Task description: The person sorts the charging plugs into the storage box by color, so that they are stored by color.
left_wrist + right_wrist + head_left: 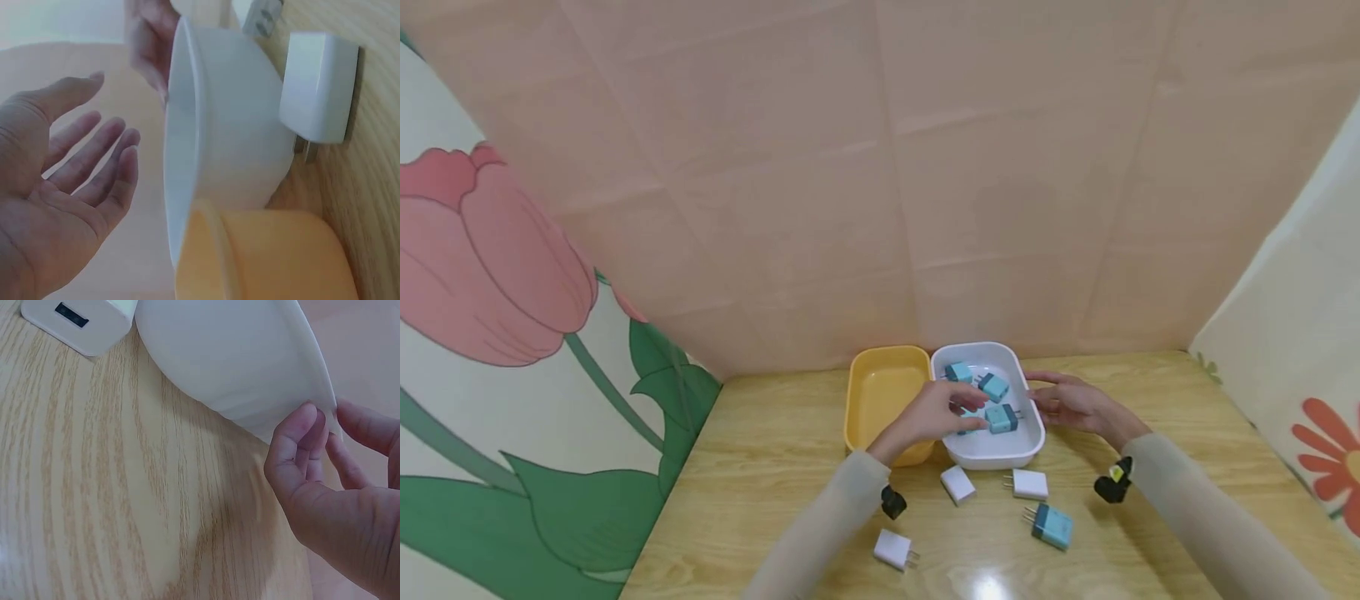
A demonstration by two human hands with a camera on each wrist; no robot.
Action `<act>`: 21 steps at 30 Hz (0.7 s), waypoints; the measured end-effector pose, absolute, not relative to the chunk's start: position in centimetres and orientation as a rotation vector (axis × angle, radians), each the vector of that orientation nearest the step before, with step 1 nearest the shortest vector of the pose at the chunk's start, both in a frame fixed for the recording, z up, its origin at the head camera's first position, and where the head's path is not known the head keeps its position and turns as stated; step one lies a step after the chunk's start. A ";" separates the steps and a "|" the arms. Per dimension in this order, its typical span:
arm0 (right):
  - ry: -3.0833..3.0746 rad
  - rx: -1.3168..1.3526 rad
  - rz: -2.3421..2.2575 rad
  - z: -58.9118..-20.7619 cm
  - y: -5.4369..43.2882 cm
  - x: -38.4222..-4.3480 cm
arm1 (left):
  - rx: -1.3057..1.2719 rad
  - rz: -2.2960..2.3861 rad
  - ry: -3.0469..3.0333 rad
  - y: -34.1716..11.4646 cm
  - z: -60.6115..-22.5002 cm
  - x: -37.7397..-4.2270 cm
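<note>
A white plastic bin [992, 458] holds several blue phone charger plugs [994, 386]. My left hand [942, 410] hovers over the bin's left side in the head view, partly covering one plug. In the left wrist view the same hand [81, 162] has loosely bent, separated fingers with nothing between them. At the bin's right side, my right hand [1071, 406] touches the rim with its fingertips. The right wrist view shows this hand [350, 494] with bent fingers against the bin's outer wall [250, 369].
A yellow bin [887, 354] stands left of the white one, side by side. On the wooden table in front lie white charger plugs [957, 484] [1028, 483] [893, 549] and one blue plug [1052, 527]. A pinkish-beige sheet [775, 208] hangs behind the table.
</note>
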State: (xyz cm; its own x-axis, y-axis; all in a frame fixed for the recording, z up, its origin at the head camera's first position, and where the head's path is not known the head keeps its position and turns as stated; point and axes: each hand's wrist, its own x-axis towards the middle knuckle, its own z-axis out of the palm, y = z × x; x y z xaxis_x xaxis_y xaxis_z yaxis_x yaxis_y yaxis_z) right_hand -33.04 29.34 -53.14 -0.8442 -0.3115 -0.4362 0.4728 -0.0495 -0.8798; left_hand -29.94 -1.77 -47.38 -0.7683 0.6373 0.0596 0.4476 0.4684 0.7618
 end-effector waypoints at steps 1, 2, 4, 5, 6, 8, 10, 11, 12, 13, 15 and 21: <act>1.706 0.172 -1.941 -53.1 29.4 -33.0 | 0.956 1.183 2.481 -1.7 -47.4 -29.7; 1.708 0.166 -1.939 -53.1 29.4 -33.0 | 0.969 1.181 2.479 -1.6 -47.4 -29.5; 1.714 0.150 -1.931 -53.1 29.5 -33.0 | 0.999 1.172 2.475 -1.5 -47.5 -29.0; 1.718 0.137 -1.925 -53.1 29.5 -33.0 | 1.016 1.167 2.474 -1.4 -47.4 -28.8; 1.719 0.139 -1.925 -53.0 29.5 -33.0 | 1.037 1.167 2.468 -1.4 -47.4 -28.5; 1.719 0.141 -1.932 -53.0 29.4 -33.0 | 1.075 1.163 2.454 -1.2 -47.3 -27.9; 1.714 0.124 -1.934 -53.0 29.5 -33.0 | 1.103 1.170 2.428 -1.1 -47.2 -27.2; 1.716 0.121 -1.935 -53.0 29.5 -33.0 | 1.112 1.180 2.408 -1.0 -47.2 -26.9; 1.715 0.128 -1.940 -53.0 29.5 -33.0 | 1.124 1.193 2.386 -1.0 -47.1 -26.6; 1.718 0.123 -1.940 -53.0 29.5 -33.0 | 1.132 1.202 2.367 -0.9 -47.1 -26.3; 1.727 0.115 -1.936 -53.0 29.5 -33.0 | 1.145 1.229 2.318 -0.7 -47.1 -25.7; 1.739 0.107 -1.934 -53.4 29.5 -33.0 | 1.188 1.234 2.237 -0.1 -46.9 -23.9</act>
State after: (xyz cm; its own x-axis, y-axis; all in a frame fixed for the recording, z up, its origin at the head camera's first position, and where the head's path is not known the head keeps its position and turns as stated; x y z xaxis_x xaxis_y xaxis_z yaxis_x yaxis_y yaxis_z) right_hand -32.95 29.47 -53.39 -0.8553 -0.3302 -0.3993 0.4321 -0.0293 -0.9014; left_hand -23.89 -0.09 -46.92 -0.6018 0.7915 0.1070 0.5127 0.2800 0.8116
